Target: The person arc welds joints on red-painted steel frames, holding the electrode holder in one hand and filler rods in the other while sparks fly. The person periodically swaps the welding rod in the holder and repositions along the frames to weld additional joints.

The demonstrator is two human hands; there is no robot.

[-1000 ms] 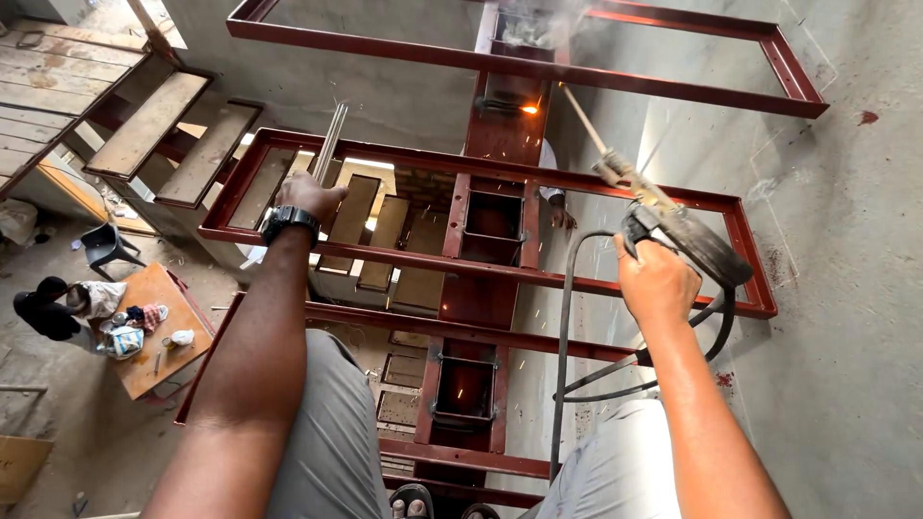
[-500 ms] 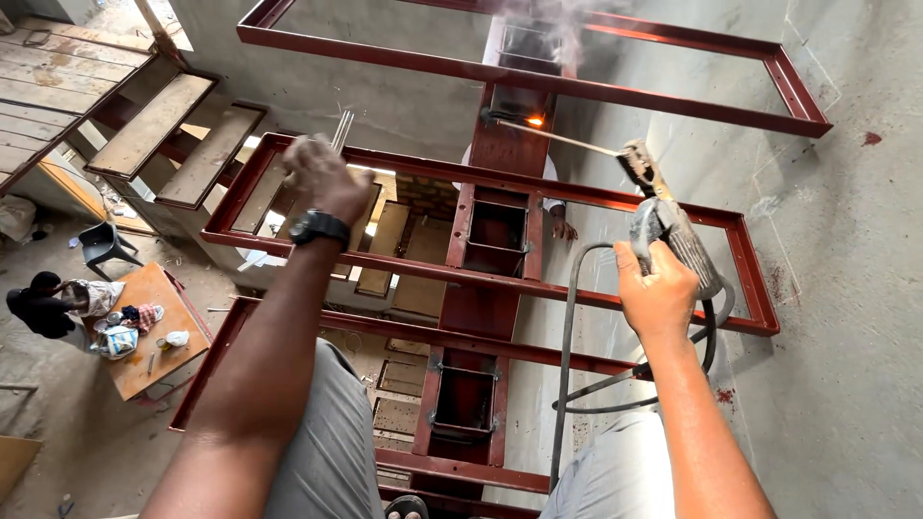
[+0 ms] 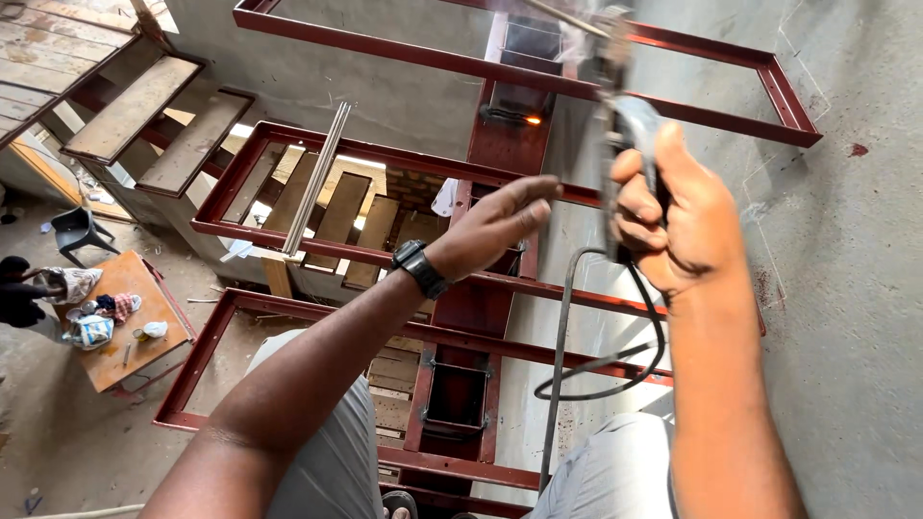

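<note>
Right hand [image 3: 678, 216] closed round welding holder [image 3: 625, 125], rod raised clear of the red steel frame [image 3: 538, 82]. Left hand [image 3: 500, 226] open, empty, reaching across. Weld spot [image 3: 532, 119] glowing on centre post; lower frames apparently unwelded. Spare rods [image 3: 315, 180] resting on frame.

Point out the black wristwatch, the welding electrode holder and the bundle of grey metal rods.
black wristwatch [image 3: 421, 268], head view, on its strap at the left wrist.
welding electrode holder [image 3: 630, 125], head view, on its body above the right hand.
bundle of grey metal rods [image 3: 317, 178], head view, mid-length.
</note>
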